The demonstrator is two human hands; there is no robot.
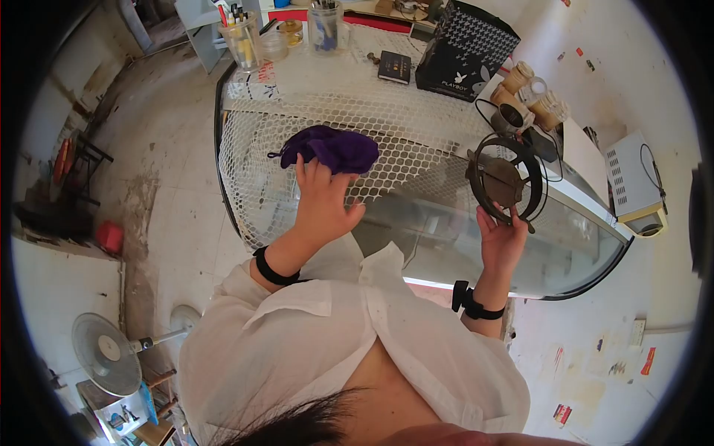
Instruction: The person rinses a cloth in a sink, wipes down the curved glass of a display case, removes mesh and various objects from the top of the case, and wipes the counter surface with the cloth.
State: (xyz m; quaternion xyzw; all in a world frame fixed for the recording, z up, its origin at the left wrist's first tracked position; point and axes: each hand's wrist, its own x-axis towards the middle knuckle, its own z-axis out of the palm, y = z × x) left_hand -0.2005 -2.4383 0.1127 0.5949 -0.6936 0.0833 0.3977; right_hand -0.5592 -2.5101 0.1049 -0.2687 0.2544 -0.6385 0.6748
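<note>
A crumpled purple cloth [331,149] with a small hanging loop lies on the white mesh cover [253,160] of the glass-topped table. My left hand [320,199] reaches over its near edge. The fingers are stretched out and the thumb stands apart; the fingertips meet the cloth, but I cannot tell whether they press on it. In my right hand [503,236] is a dark round ring frame [537,186] with a brown disc inside it. Thumb and fingers pinch its lower rim, holding it raised above the right part of the table.
A black Playboy bag [468,52] and a small dark box [394,67] stand at the back. Pen cups [242,41] are at the back left. Jars [550,110] and a dark cup [508,117] crowd the right edge. A fan [108,349] stands at lower left.
</note>
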